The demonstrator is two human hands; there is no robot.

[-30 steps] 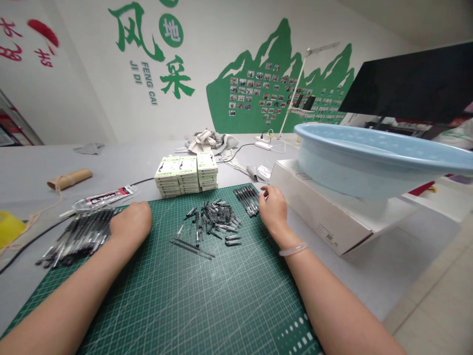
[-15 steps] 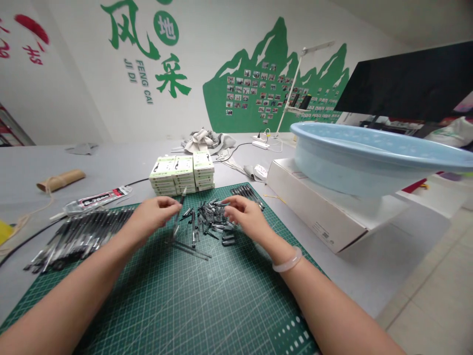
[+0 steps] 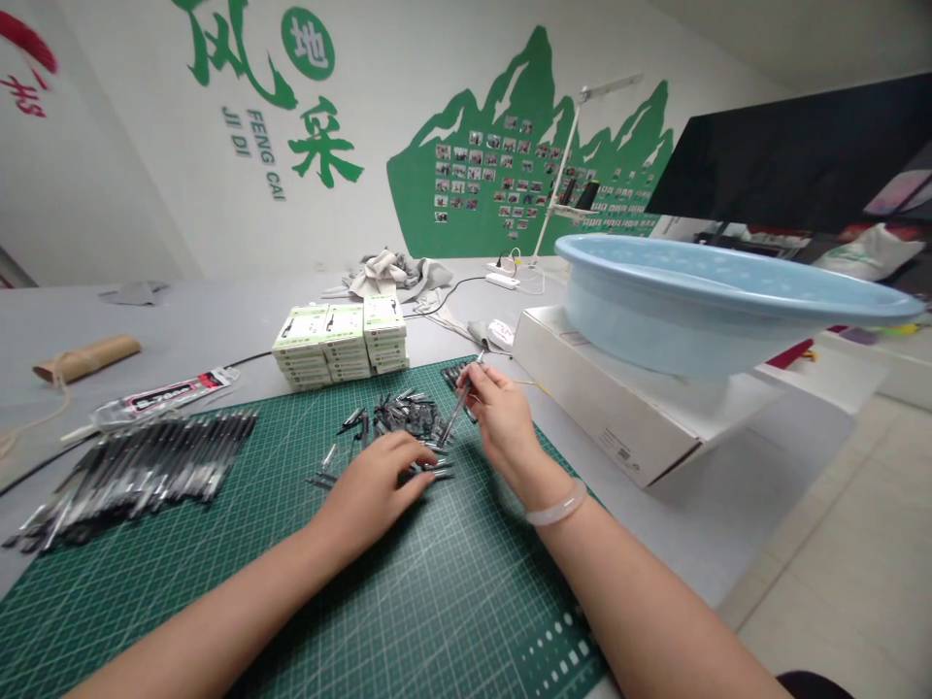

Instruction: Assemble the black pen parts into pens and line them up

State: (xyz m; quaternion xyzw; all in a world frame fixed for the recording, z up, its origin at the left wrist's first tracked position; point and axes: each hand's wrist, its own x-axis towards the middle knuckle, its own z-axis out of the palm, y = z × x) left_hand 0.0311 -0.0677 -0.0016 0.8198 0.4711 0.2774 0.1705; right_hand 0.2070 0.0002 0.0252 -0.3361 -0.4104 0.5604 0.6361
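Note:
My right hand (image 3: 502, 417) is closed around a slim pen (image 3: 456, 412), held slanted with its lower end over the pile of small black and clear pen parts (image 3: 408, 410). My left hand (image 3: 380, 482) reaches low over the cutting mat, thumb and fingers apart, its fingertips beside some pen caps (image 3: 443, 474) at the near edge of the pile. Whether they touch I cannot tell. Partly hidden behind the left hand are thin dark rods (image 3: 320, 481). A long row of pens (image 3: 160, 471) lies at the left, and a smaller group (image 3: 452, 371) behind my right hand.
The green cutting mat (image 3: 379, 602) covers the near table. Stacked small boxes (image 3: 339, 340) stand at its back edge. A plastic packet (image 3: 167, 396) and a cardboard tube (image 3: 87, 359) lie left. At right, a blue basin (image 3: 655, 325) rests on a white carton (image 3: 589, 403).
My left hand has moved right and nearer, away from the pen it held upright, to the caps. My right hand now holds a pen and has shifted slightly right. The view has turned a little.

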